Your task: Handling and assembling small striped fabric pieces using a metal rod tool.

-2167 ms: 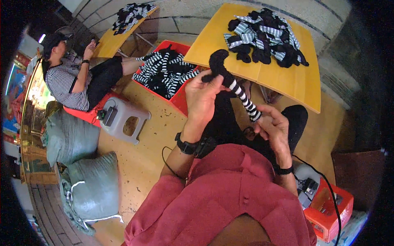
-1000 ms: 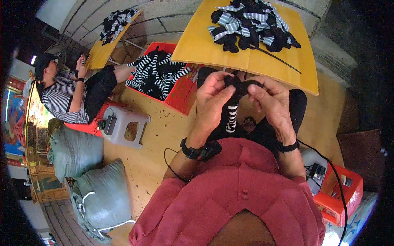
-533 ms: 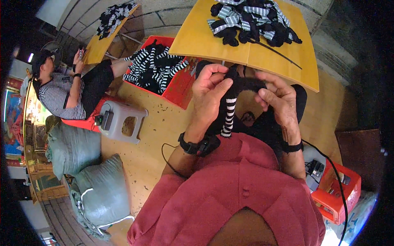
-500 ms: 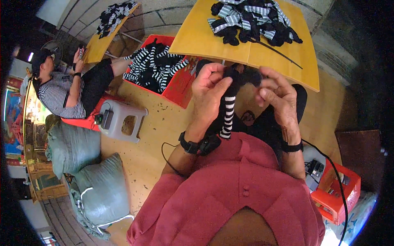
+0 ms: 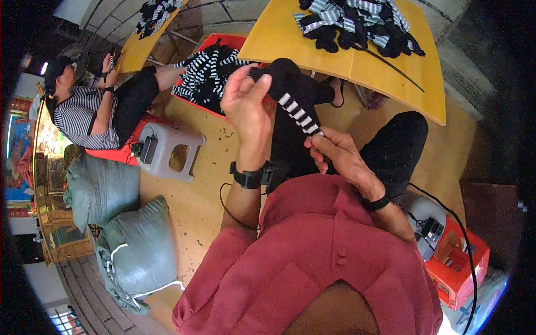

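Observation:
A knit sock (image 5: 285, 78), black at one end with a black-and-white striped tube, is stretched slantwise above my lap. My left hand (image 5: 245, 103) is closed on its black end, thumb against the fingers. Lower and to the right, my right hand (image 5: 340, 156) pinches the end of the striped part. Beyond them, a heap of black and grey-striped knit pieces (image 5: 357, 25) lies on the yellow table (image 5: 391, 72), with a thin dark rod (image 5: 396, 72) beside it.
Left of the table stands a red bin (image 5: 195, 103) full of striped knit pieces. A person (image 5: 89, 117) sits farther left by another table. Nearby are a grey stool (image 5: 170, 151) and stuffed sacks (image 5: 142, 251). A red crate (image 5: 463, 262) and black cable (image 5: 466, 251) lie right.
My right hand has moved down from the black part to the striped end. My left hand has shifted left, still holding the black end, and the sock now slants between both hands.

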The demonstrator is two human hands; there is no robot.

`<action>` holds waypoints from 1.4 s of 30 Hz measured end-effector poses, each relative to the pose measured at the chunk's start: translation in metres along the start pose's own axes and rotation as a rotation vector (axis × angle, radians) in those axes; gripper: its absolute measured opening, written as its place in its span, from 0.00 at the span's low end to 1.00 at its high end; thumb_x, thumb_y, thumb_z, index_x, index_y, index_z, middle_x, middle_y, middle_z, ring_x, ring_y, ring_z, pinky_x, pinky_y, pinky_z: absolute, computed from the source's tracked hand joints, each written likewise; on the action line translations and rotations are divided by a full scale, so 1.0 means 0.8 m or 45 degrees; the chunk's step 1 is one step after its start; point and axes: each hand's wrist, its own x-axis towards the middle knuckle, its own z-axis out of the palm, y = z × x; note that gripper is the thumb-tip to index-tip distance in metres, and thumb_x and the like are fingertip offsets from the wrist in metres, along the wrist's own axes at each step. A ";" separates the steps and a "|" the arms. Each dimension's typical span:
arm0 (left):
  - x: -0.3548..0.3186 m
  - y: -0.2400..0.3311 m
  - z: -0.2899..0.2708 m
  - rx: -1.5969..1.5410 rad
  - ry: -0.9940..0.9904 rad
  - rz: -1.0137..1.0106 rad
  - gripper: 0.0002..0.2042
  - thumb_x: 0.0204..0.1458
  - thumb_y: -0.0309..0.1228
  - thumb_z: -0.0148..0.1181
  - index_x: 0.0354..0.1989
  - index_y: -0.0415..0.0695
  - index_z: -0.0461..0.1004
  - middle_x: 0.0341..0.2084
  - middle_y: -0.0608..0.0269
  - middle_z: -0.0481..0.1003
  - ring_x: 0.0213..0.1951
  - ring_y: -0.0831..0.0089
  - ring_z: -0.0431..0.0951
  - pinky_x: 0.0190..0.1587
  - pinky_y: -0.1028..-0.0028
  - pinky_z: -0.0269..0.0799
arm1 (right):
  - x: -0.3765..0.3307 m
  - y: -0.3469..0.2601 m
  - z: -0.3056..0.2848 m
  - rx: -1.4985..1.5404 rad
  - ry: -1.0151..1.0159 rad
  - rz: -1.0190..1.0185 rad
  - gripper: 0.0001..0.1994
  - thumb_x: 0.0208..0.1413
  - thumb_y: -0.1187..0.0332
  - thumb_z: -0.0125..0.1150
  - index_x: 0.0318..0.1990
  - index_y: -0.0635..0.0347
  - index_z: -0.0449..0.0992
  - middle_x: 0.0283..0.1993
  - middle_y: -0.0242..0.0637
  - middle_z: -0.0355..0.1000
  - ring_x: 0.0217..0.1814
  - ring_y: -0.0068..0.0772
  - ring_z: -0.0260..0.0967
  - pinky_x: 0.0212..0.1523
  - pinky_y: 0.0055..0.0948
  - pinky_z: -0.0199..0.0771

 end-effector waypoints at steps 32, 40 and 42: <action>0.209 -0.106 -0.166 0.236 0.312 -0.355 0.07 0.47 0.21 0.57 0.35 0.36 0.71 0.29 0.59 0.75 0.28 0.74 0.75 0.30 0.77 0.73 | 0.247 -0.098 -0.135 -1.666 1.051 -0.457 0.08 0.51 0.67 0.55 0.39 0.52 0.74 0.27 0.49 0.72 0.30 0.51 0.71 0.29 0.42 0.70; 0.081 -0.051 -0.011 0.229 -0.272 -0.394 0.08 0.49 0.20 0.56 0.38 0.36 0.71 0.30 0.58 0.75 0.32 0.74 0.75 0.36 0.78 0.73 | 0.142 -0.149 -0.100 -1.040 1.182 -0.792 0.07 0.49 0.76 0.56 0.37 0.63 0.74 0.26 0.38 0.71 0.25 0.27 0.67 0.28 0.25 0.67; 0.064 -0.038 0.018 0.376 -0.497 -0.216 0.14 0.46 0.21 0.60 0.42 0.37 0.70 0.37 0.59 0.73 0.40 0.75 0.74 0.42 0.77 0.70 | 0.104 -0.164 -0.086 -0.903 1.157 -0.870 0.07 0.50 0.75 0.57 0.37 0.66 0.74 0.28 0.32 0.70 0.24 0.23 0.65 0.27 0.21 0.66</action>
